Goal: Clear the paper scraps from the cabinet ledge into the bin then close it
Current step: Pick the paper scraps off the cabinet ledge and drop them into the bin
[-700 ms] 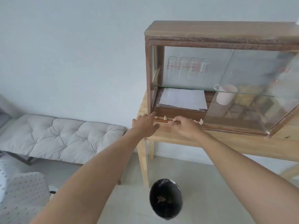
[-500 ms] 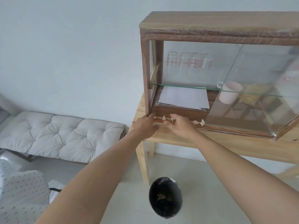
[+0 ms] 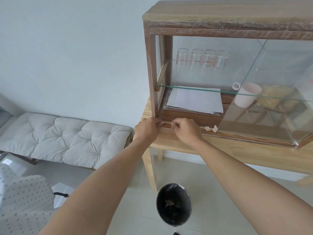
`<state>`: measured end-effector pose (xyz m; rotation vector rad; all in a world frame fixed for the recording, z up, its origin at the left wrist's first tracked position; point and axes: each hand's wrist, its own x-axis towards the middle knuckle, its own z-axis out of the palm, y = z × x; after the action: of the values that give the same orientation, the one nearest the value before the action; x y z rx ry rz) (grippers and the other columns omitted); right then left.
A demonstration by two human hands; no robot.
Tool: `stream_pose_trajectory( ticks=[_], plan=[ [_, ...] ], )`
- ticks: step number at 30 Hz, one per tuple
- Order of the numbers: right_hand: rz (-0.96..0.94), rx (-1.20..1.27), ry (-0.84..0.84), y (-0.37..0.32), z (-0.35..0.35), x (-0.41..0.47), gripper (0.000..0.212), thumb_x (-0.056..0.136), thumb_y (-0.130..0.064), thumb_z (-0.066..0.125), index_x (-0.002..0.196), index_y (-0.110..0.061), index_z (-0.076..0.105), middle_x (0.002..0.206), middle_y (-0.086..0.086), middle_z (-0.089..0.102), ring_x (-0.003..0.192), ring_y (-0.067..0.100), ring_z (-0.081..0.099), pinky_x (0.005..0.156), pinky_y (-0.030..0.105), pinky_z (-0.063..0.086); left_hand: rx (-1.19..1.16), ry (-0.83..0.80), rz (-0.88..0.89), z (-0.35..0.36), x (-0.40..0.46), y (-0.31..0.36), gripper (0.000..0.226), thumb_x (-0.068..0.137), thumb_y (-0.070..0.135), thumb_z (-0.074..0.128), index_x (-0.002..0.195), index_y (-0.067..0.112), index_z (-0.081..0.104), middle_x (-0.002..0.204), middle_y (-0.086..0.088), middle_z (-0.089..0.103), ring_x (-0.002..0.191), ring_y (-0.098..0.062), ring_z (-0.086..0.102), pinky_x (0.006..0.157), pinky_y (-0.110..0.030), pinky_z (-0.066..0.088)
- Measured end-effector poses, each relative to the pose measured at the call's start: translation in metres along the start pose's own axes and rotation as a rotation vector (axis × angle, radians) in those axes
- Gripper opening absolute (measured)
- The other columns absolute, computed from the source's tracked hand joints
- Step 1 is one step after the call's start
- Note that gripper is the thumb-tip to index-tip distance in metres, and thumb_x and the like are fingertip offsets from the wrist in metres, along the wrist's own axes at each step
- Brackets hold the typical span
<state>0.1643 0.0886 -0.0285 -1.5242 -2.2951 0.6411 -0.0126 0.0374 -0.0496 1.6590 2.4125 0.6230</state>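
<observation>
A wooden glass-fronted cabinet [image 3: 149, 68] stands on a light wood table, its left side open and the glass door [image 3: 271, 92] slid right. Small pale paper scraps lie on its front ledge [image 3: 237, 134]. My left hand [image 3: 147, 128] pinches a paper scrap [image 3: 162, 122] at the ledge's left end. My right hand [image 3: 186, 129] pinches another scrap [image 3: 173, 123] just beside it. Two more scraps [image 3: 210, 128] sit further right on the ledge. A black lined bin [image 3: 174, 203] stands open on the floor below, with scraps inside.
Inside the cabinet are white sheets of paper [image 3: 194, 100], a white mug [image 3: 245, 94] and several measuring glasses [image 3: 201, 59]. The table [image 3: 220, 150] has a leg [image 3: 149, 168] near the bin. A grey cushioned bench [image 3: 64, 134] stands left, a dotted chair [image 3: 23, 200] at lower left.
The view has moved closer to the cabinet. Both hands have closed their fingertips onto scraps at the ledge's left end, my right hand having slid left.
</observation>
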Motion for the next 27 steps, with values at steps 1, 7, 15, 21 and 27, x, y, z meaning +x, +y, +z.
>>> stream_pose_trajectory(
  ticks=[1, 7, 15, 21, 27],
  plan=[
    [-0.001, 0.004, 0.005, 0.001, 0.0, 0.0, 0.026, 0.102, -0.04, 0.06, 0.12, -0.034, 0.078, 0.105, -0.001, 0.081, 0.103, 0.032, 0.073, 0.083, 0.039, 0.058, -0.001, 0.003, 0.0, 0.0, 0.001, 0.001, 0.025, 0.105, 0.04, 0.057, 0.114, 0.041, 0.08, 0.101, -0.006, 0.079, 0.094, -0.04, 0.069, 0.07, -0.036, 0.041],
    [-0.003, 0.013, 0.028, 0.005, 0.001, -0.006, 0.024, 0.101, -0.041, 0.059, 0.112, -0.033, 0.079, 0.067, -0.01, 0.061, 0.084, 0.028, 0.071, 0.064, 0.032, 0.04, -0.057, -0.002, -0.013, -0.003, -0.008, 0.002, 0.024, 0.105, 0.039, 0.058, 0.113, 0.042, 0.08, 0.102, -0.004, 0.079, 0.096, -0.038, 0.069, 0.073, -0.038, 0.045],
    [0.002, 0.004, 0.059, 0.002, -0.003, -0.035, 0.025, 0.101, -0.043, 0.06, 0.114, -0.034, 0.079, 0.092, -0.004, 0.08, 0.094, 0.027, 0.074, 0.07, 0.034, 0.05, -0.062, -0.093, -0.02, -0.025, -0.039, 0.003, 0.028, 0.109, 0.043, 0.056, 0.127, 0.038, 0.077, 0.108, -0.004, 0.081, 0.109, -0.032, 0.071, 0.093, -0.047, 0.058],
    [0.042, 0.036, 0.054, 0.001, -0.003, -0.072, 0.024, 0.101, -0.047, 0.058, 0.107, -0.035, 0.077, 0.07, -0.011, 0.067, 0.08, 0.023, 0.068, 0.064, 0.031, 0.041, -0.086, -0.152, -0.016, -0.036, -0.076, -0.002, 0.027, 0.109, 0.041, 0.055, 0.122, 0.037, 0.078, 0.107, -0.001, 0.081, 0.108, -0.03, 0.071, 0.092, -0.045, 0.059],
    [0.067, 0.048, 0.059, 0.012, 0.008, -0.11, 0.021, 0.101, -0.045, 0.06, 0.105, -0.036, 0.078, 0.064, -0.015, 0.06, 0.075, 0.02, 0.063, 0.055, 0.025, 0.034, -0.074, -0.205, -0.006, -0.034, -0.112, -0.012, 0.028, 0.109, 0.04, 0.054, 0.124, 0.036, 0.078, 0.109, -0.001, 0.081, 0.109, -0.03, 0.07, 0.091, -0.046, 0.06]
  ],
)
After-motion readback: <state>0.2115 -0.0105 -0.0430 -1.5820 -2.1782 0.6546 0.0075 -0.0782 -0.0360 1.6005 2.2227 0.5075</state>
